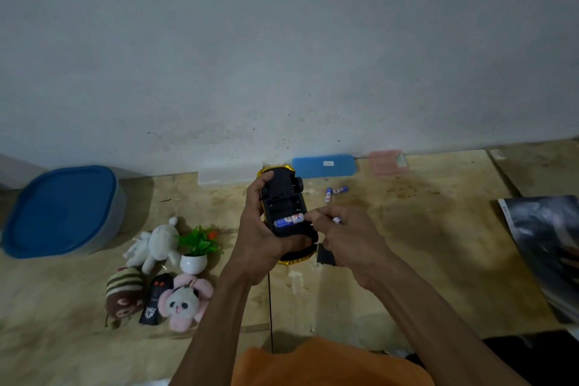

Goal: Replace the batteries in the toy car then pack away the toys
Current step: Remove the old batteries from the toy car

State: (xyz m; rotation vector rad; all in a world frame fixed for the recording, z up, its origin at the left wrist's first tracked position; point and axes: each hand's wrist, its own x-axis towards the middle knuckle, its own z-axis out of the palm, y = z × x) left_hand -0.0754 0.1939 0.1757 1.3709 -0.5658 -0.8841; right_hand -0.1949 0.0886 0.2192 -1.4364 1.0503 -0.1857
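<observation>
My left hand [261, 230] grips a yellow toy car [283, 200] turned upside down, its black underside facing me with the battery bay uncovered. One blue and white battery [289, 220] lies in the bay. My right hand [347, 238] holds another battery [336, 220] in its curled fingers, and its fingertips touch the end of the battery in the bay. Two loose batteries [333, 193] lie on the board beyond my right hand. A black piece [325, 255], perhaps the bay cover, lies under my right wrist.
A blue-lidded container [62, 210] stands far left. Plush toys [156, 244], a small potted plant [195, 249], a black remote [155, 299] and a pink panda plush [185, 302] lie left of my arms. Blue [324, 166] and pink [388, 161] pads sit by the wall. A dark sheet [546, 244] lies right.
</observation>
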